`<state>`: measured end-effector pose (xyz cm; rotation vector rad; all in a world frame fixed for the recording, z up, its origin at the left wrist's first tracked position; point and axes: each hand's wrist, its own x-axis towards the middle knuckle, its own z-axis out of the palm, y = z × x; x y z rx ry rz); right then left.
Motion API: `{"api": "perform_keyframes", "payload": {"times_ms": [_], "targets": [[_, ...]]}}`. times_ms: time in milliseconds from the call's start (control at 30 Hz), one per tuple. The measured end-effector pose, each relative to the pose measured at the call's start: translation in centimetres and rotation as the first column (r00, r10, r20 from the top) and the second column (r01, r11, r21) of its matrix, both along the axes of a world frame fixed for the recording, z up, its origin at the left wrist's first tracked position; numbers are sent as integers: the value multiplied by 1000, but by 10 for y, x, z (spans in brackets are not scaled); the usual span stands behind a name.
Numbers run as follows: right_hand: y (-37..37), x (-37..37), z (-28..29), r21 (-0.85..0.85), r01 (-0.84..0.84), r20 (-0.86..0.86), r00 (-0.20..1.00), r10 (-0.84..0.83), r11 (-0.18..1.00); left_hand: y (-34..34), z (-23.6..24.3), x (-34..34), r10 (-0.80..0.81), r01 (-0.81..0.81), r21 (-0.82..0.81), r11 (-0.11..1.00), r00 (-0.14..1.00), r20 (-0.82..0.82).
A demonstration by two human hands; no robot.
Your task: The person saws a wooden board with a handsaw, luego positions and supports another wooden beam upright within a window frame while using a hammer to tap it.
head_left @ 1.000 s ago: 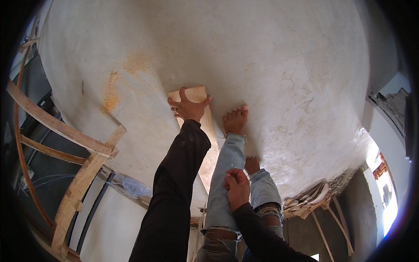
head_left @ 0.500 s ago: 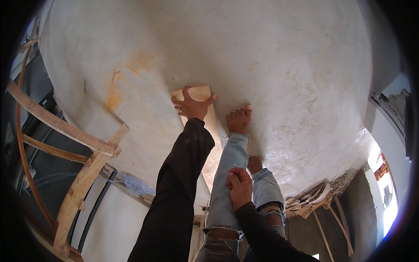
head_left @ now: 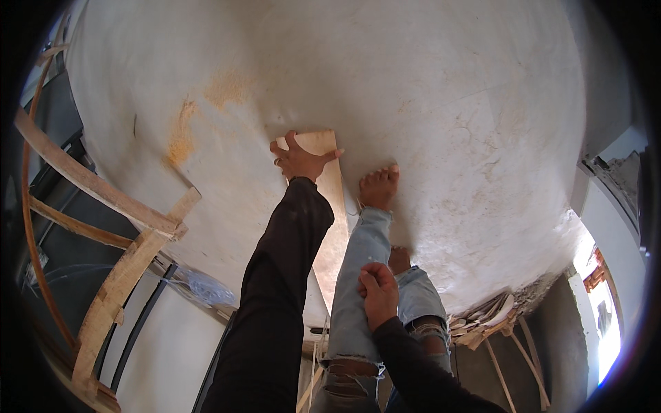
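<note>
My left hand [head_left: 301,162] spans a long, pale wooden board [head_left: 333,237] near its far end. The thumb reaches over the right edge and the fingers spread toward the left edge, gripping it across its width. The board lies flat on the grey floor and runs back toward me between my left arm and my leg. My right hand [head_left: 380,294] rests against the light-blue torn jeans [head_left: 359,275] on my shin. Its fingers are curled with the thumb pressed on them; whatever they may hold is hidden. One bare foot [head_left: 379,187] stands right of the board.
Orange sawdust [head_left: 181,134] lies on the floor [head_left: 475,76] to the left. A rough timber frame [head_left: 124,282] stands at the left edge, with clear plastic [head_left: 206,288] beside it. Wood offcuts [head_left: 485,318] are piled at the lower right by the floor's edge.
The view has shifted slightly, so the timber frame sits a little further left and lower. Both hands keep nearly the same pose, the left still on the board and the right on the leg.
</note>
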<state>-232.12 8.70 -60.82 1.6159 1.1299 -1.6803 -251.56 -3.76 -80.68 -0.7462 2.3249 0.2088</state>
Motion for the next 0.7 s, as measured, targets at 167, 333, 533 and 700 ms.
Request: {"api": "perform_keyframes", "payload": {"times_ms": [167,333,533,700], "targets": [[7,14,5,-15,-62,-31,998,62,998,-10,6,40,-83,60,-91,994,957,-277],[16,56,8,32,-356,-203,912,355,934,-73,55,198,163,-45,363,931,940,-301],[93,105,54,-11,-760,-158,643,750,649,-58,232,515,371,-445,430,785,895,248],[269,184,60,56,-972,53,231,972,228,2,344,692,640,-730,436,527,678,362]]}}
